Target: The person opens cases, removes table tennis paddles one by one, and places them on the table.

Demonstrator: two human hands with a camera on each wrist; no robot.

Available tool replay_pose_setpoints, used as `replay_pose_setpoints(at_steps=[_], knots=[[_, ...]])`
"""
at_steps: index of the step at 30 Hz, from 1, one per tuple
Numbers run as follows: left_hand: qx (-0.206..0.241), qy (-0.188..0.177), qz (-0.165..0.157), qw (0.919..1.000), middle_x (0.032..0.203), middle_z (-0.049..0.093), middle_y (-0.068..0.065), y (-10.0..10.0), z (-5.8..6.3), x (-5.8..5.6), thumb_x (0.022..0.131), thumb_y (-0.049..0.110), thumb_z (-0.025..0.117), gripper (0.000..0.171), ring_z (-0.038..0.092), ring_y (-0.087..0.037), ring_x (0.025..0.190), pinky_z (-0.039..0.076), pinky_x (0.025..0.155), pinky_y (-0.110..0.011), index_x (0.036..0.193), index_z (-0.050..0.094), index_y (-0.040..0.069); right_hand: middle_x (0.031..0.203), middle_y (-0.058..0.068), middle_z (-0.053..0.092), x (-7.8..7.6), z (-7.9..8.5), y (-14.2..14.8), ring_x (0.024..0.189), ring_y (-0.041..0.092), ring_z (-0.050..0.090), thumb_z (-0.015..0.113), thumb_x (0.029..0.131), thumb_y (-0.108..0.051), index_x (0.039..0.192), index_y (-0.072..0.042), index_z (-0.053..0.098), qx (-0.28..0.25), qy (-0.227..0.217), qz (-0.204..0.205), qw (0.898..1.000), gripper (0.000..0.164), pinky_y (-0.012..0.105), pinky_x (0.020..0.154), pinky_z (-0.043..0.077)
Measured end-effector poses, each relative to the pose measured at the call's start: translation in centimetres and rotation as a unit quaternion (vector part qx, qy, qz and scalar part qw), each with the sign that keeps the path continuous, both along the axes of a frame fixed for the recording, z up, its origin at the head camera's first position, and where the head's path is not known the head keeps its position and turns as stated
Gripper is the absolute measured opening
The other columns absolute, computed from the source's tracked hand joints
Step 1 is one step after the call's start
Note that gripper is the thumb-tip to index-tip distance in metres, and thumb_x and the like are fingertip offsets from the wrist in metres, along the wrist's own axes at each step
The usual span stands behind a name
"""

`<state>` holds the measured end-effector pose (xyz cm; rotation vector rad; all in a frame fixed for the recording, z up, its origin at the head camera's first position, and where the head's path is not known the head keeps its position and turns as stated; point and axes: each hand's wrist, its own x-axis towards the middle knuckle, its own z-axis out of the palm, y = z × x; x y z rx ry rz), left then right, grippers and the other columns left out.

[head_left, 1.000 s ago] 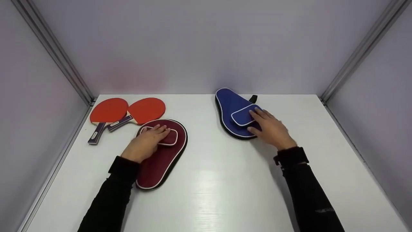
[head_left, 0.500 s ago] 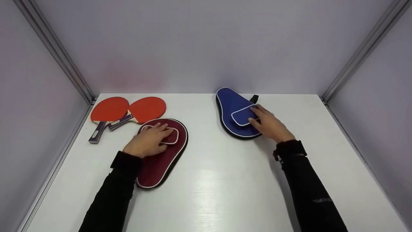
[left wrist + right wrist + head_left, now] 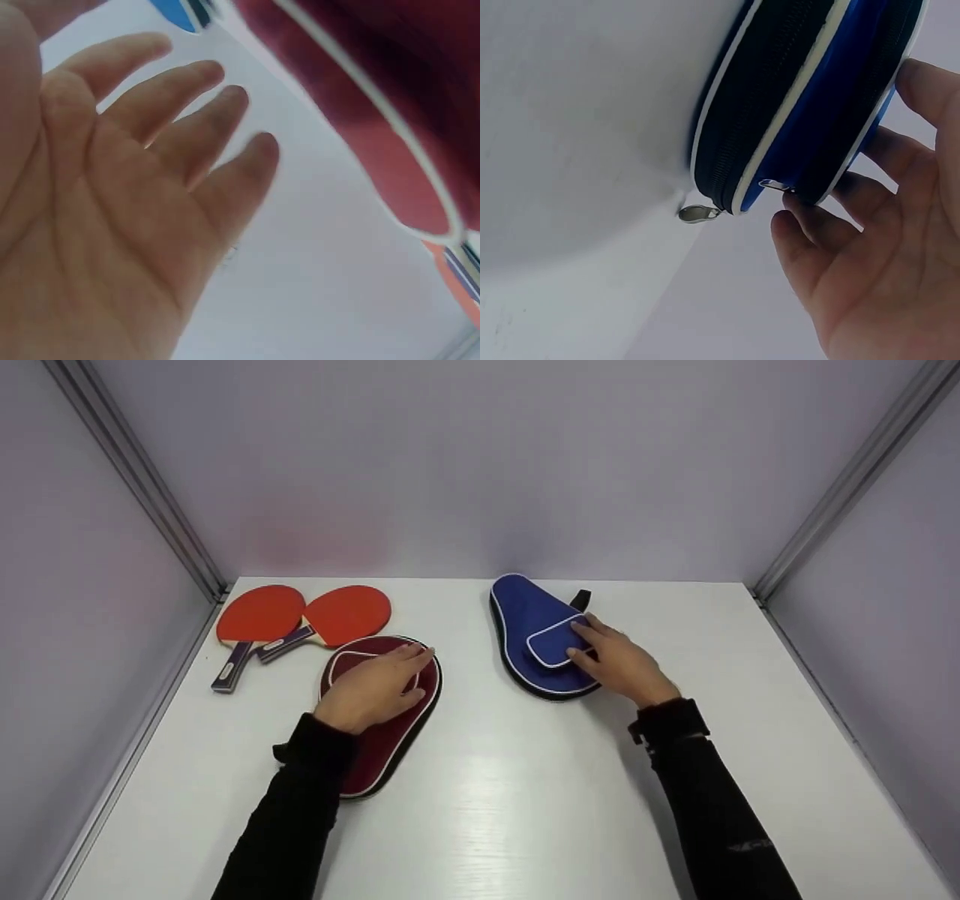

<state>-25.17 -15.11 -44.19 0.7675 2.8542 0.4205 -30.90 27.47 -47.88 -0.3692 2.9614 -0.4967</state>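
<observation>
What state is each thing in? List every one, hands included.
Left table tennis bat: flat, red face up.
Right table tennis bat: flat, red face up.
Maroon bat case: flat, pocket up; zip unclear.
Blue bat case: blue pocket up, main zip apparently closed where visible.
Main zip pull: sticking out, unheld.
Left hand: fingers extended over maroon bat case.
Right hand: fingers touching blue pocket.

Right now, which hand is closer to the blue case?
The right hand. Its fingertips are at the small front pocket of the blue case. The left hand is over the maroon case, apart from the blue one.
</observation>
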Motion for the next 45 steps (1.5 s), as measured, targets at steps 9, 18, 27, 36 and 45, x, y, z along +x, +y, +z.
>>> replay_pose_setpoints(at_steps=[9,18,27,36,45], knots=[[0.021,0.11,-0.015,0.9936,0.174,0.063,-0.023,5.4,0.2,0.8,0.114,0.022,0.077,0.063,0.065,-0.04,0.161,0.058,0.129,-0.056,0.172,0.058,0.004,0.195,0.018,0.031,1.1,-0.1,-1.4,0.174,0.054,0.041,0.058,0.122,-0.051,0.182,-0.015,0.044,0.007,0.017,0.002,1.0,0.071,0.075,0.136,0.044],[0.033,0.104,-0.034,0.9935,0.178,0.059,-0.021,10.0,0.4,0.8,0.115,0.029,0.078,0.067,0.064,-0.039,0.162,0.057,0.13,-0.057,0.174,0.056,0.006,0.191,0.017,0.041,2.1,0.1,-2.6,0.171,0.052,0.047,0.063,0.12,-0.054,0.179,-0.018,0.052,0.025,0.033,0.003,0.999,0.07,0.074,0.131,0.05],[0.03,0.063,-0.023,0.9973,0.184,0.052,-0.017,13.7,-0.5,-0.5,0.116,0.044,0.076,0.076,0.055,-0.034,0.171,0.053,0.135,-0.057,0.179,0.05,0.009,0.19,0.016,0.044,2.5,0.3,-3.3,0.168,0.053,0.051,0.063,0.12,-0.054,0.178,-0.019,0.053,0.043,0.038,0.008,0.998,0.069,0.075,0.127,0.054],[0.036,0.062,-0.015,0.9973,0.181,0.056,-0.019,15.9,-1.7,-1.7,0.113,0.048,0.079,0.08,0.058,-0.035,0.168,0.05,0.138,-0.05,0.176,0.053,0.006,0.187,0.014,0.049,2.6,0.6,-2.9,0.167,0.05,0.054,0.066,0.121,-0.046,0.176,-0.018,0.056,0.016,0.026,0.024,0.999,0.063,0.074,0.127,0.054],[0.039,0.078,-0.013,0.9961,0.174,0.063,-0.021,16.5,-2.0,-2.4,0.115,0.042,0.077,0.07,0.065,-0.038,0.161,0.053,0.136,-0.048,0.171,0.06,0.004,0.179,0.019,0.058,2.4,1.2,-2.3,0.164,0.047,0.058,0.065,0.121,-0.032,0.173,-0.01,0.06,-0.028,0.011,0.046,0.998,0.056,0.068,0.135,0.048]])
